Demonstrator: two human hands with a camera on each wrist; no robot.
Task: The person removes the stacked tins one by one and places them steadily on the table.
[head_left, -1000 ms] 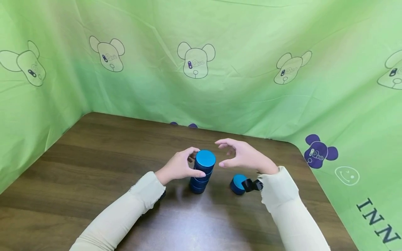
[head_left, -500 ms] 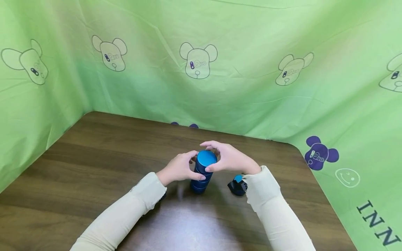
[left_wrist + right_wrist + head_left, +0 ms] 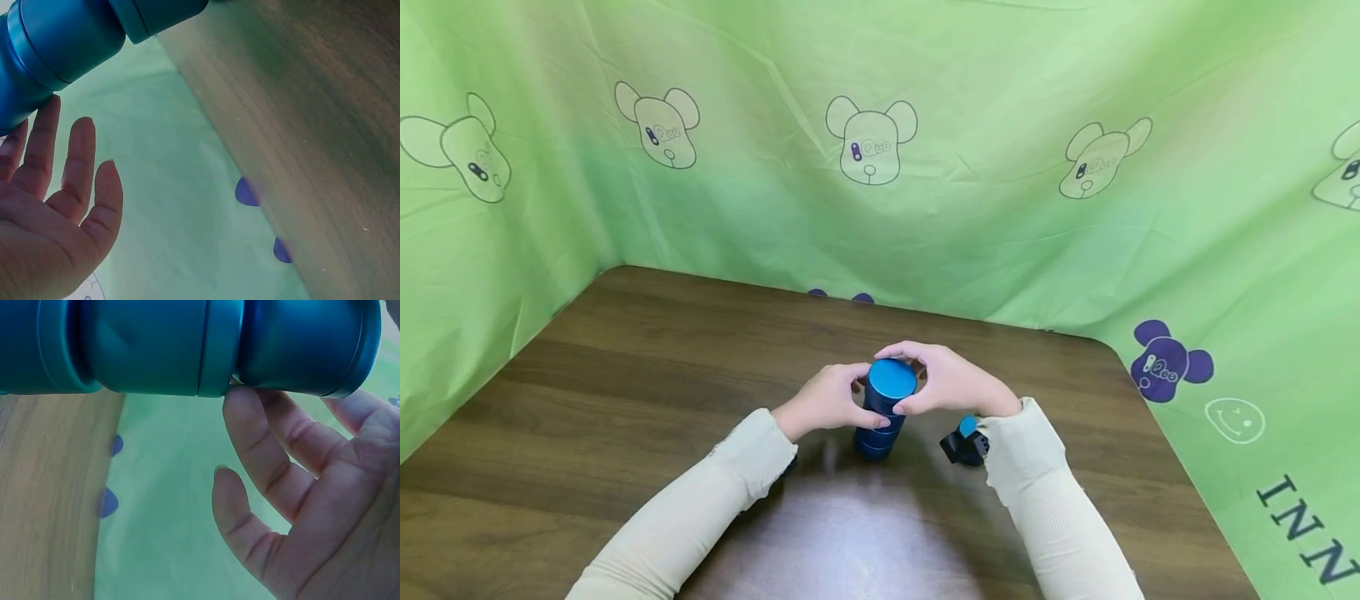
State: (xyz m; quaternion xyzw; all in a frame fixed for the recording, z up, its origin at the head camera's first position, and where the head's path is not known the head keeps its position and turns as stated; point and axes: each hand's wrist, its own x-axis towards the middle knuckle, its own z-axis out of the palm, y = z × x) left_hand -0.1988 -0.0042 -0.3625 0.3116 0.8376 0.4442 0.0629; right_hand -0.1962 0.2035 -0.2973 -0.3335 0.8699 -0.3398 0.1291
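An upright stack of blue metallic round canisters (image 3: pixel 874 442) stands on the wooden table. My left hand (image 3: pixel 826 405) holds it from the left, thumb across the front of an upper section and fingers behind. From the right, my right hand (image 3: pixel 953 380) grips the top canister (image 3: pixel 892 379), its thumb at the front and fingers at the far side. In the right wrist view, fingertips (image 3: pixel 242 403) lie against the stack at a seam beside the end canister (image 3: pixel 306 347). Spread fingers (image 3: pixel 80 162) show below the ribbed blue stack (image 3: pixel 69 44) in the left wrist view.
A separate blue canister (image 3: pixel 967 425) sits right of the stack, partly hidden by the black wrist camera (image 3: pixel 962 448) and the right sleeve. Around the wooden table (image 3: pixel 647 350) hangs a green cloth (image 3: pixel 760 217) printed with bear heads.
My right hand has moved left from beside the stack and taken hold of the top canister. The left hand keeps its place on the stack.
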